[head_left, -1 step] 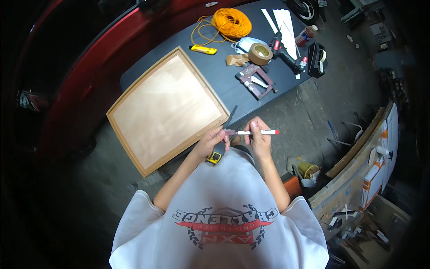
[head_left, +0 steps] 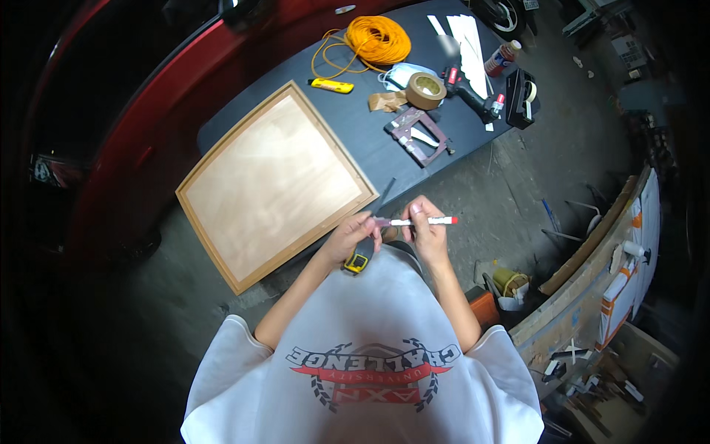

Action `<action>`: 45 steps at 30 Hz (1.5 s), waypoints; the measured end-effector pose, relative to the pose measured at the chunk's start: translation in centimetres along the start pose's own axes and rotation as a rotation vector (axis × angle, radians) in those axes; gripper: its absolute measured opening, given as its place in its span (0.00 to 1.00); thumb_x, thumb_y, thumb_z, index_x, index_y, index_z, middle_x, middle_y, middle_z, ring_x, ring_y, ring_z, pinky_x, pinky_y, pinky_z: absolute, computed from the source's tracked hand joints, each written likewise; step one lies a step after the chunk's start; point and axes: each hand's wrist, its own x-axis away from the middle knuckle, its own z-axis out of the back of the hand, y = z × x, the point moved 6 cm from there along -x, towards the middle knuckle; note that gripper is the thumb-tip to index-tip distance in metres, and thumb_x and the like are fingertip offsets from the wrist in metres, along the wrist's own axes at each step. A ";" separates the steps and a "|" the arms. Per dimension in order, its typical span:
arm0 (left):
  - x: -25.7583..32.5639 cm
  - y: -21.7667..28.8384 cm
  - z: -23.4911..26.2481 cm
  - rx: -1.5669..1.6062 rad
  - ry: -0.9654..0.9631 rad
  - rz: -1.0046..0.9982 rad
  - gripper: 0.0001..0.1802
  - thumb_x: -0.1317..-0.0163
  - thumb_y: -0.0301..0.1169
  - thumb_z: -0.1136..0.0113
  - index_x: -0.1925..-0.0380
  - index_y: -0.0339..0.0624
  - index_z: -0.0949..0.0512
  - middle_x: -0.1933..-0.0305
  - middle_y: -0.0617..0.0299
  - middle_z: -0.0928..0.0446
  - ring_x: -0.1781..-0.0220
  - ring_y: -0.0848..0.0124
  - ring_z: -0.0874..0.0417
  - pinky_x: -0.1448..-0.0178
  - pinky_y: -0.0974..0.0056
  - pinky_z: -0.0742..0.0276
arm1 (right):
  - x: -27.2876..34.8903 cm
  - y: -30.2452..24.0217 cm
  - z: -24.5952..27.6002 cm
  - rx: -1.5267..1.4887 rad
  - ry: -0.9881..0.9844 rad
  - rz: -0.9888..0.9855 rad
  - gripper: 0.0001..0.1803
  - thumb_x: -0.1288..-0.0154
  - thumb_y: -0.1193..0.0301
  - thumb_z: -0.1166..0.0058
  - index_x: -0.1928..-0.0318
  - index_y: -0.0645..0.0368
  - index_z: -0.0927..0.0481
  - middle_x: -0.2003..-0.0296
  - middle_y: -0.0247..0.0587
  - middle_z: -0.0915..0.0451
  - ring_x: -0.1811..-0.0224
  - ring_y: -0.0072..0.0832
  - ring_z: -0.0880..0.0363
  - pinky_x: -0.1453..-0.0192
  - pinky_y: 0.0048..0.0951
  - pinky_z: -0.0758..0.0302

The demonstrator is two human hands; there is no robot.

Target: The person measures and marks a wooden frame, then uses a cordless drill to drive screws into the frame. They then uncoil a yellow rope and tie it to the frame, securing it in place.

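Observation:
My right hand [head_left: 426, 226] pinches a white marker pen [head_left: 433, 220] with a red end, held level in front of my chest. The marker's other end reaches a small purplish piece [head_left: 381, 222] at the fingertips of my left hand [head_left: 350, 235]. Below those fingers sits a yellow and black tape measure [head_left: 356, 263], held by the left hand, partly hidden by it. Just beyond the left fingers a thin dark strip [head_left: 387, 191] slants up; I cannot tell what it belongs to. Left of my hands lies a shallow wooden tray-like frame [head_left: 277, 185] with a pale panel and raised rim.
On the dark table [head_left: 255, 92] are an orange cord coil [head_left: 379, 41], a yellow utility knife [head_left: 331, 86], brown tape [head_left: 426, 91], a staple gun [head_left: 418, 138], a cordless drill [head_left: 467, 92], white strips [head_left: 466, 44], a bottle [head_left: 503, 59] and a tape dispenser [head_left: 521, 100]. A red car [head_left: 133, 159] stands left.
The table and its things appear slightly shifted to the left in view. My hands keep nearly the same pose, still holding the marker pen and tape measure.

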 end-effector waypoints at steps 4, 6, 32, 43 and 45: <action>-5.3 -0.7 -5.4 -0.020 -0.102 0.025 0.22 0.19 0.49 0.53 0.66 0.44 0.28 0.70 0.61 0.21 0.67 0.75 0.18 0.58 0.69 0.23 | -0.9 -1.0 5.7 0.213 -0.019 -0.002 0.20 0.19 0.57 0.62 0.55 0.61 0.24 0.73 0.28 0.32 0.73 0.15 0.36 0.70 0.22 0.38; -7.2 -1.5 -7.6 0.073 -0.135 0.103 0.22 0.19 0.49 0.52 0.67 0.45 0.29 0.71 0.61 0.22 0.67 0.72 0.17 0.59 0.67 0.23 | -0.9 -0.8 7.8 0.127 -0.064 -0.072 0.23 0.22 0.55 0.64 0.51 0.62 0.25 0.72 0.30 0.33 0.69 0.18 0.34 0.66 0.25 0.36; -26.3 3.0 4.2 -1.115 0.832 0.019 0.28 0.32 0.59 0.38 0.59 0.42 0.19 0.59 0.48 0.14 0.55 0.46 0.12 0.51 0.49 0.20 | -19.8 15.1 28.1 0.633 0.459 -0.482 0.26 0.28 0.56 0.41 0.44 0.66 0.25 0.57 0.61 0.16 0.51 0.59 0.16 0.47 0.51 0.22; -33.3 3.2 9.7 -1.454 0.783 -0.413 0.33 0.32 0.39 0.34 0.33 0.31 0.28 0.33 0.38 0.25 0.31 0.43 0.25 0.27 0.47 0.31 | -15.0 8.7 30.7 0.606 0.320 -0.066 0.16 0.26 0.62 0.47 0.50 0.61 0.21 0.51 0.55 0.21 0.45 0.53 0.21 0.41 0.49 0.24; -33.0 2.6 10.3 -1.531 0.807 -0.393 0.34 0.35 0.44 0.31 0.36 0.33 0.26 0.38 0.37 0.23 0.36 0.40 0.23 0.31 0.44 0.29 | -9.3 8.0 34.8 0.656 0.362 -0.125 0.15 0.26 0.62 0.47 0.49 0.59 0.19 0.50 0.53 0.20 0.44 0.53 0.21 0.40 0.47 0.23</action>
